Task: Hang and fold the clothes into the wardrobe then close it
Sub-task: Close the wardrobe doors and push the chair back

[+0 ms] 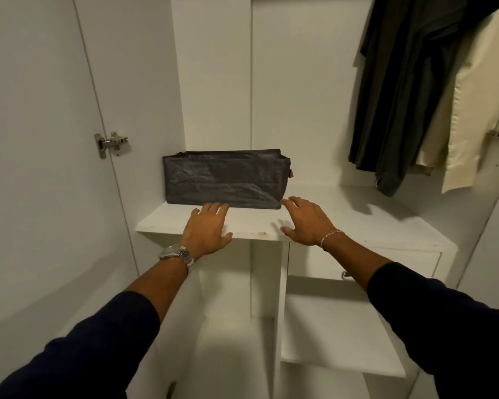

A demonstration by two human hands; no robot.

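A single wide-angle camera sits on the person's head, looking forward and down into the open white wardrobe (213,67) from close in front. Both outstretched arms enter from the near bottom corners. The white shelf board (357,220) lies mid-frame, the flat dark grey zipped fabric bag (224,178) beyond it, and hanging dark and cream garments (421,90) far right.

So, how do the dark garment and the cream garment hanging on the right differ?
The dark garment is nearly black; the cream garment is pale. The dark garment hangs nearer the middle of the wardrobe; the cream garment hangs at the right edge, partly out of view. The dark garment overlaps the cream garment's left side. Both hang above the white shelf, and neither hand touches them.
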